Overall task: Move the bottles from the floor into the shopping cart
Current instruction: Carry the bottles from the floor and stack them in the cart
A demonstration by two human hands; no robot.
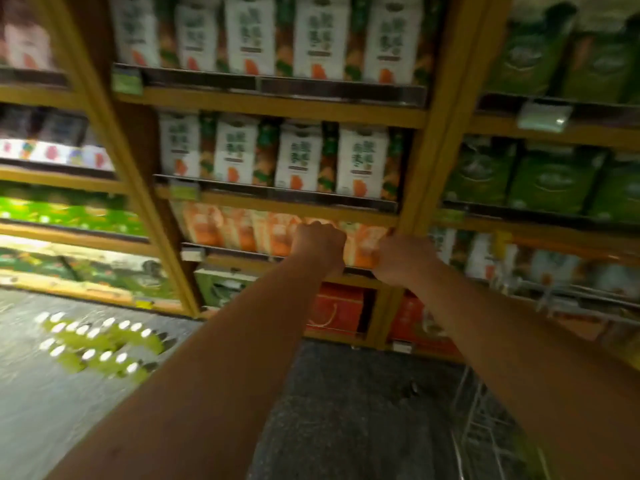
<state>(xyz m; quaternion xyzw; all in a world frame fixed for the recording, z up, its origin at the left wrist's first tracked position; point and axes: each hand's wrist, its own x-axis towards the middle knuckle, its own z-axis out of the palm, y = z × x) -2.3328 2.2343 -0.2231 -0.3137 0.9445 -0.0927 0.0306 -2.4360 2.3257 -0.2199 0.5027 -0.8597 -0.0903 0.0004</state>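
Nearest to the camera, two bare forearms are stretched forward and upward, and at their ends the left hand and the right hand are seen from the back, close beside each other, in front of a low shelf of orange packs. The fingers of both hands are curled away from the view, so it cannot be told whether something is grasped inside them or whether they are only clenched. The bottles (green ones with pale caps, as far as the blur allows) are standing in a tight group on the floor at the left, well apart from both hands. Only a piece of wire frame at the lower right edge can be taken for the shopping cart, and its inside is not shown. It is judged that most of the task is not yet done, because many bottles are on the floor. Several things could go wrong from here. Because the bottles are packed so close, a neighbour may be knocked over when one is lifted. Because the bottles and the cart lie on opposite sides, a bottle may be struck against the shelf post on the way. The white cartons and the packs near the knuckles may be pushed down if the hands are lowered carelessly.
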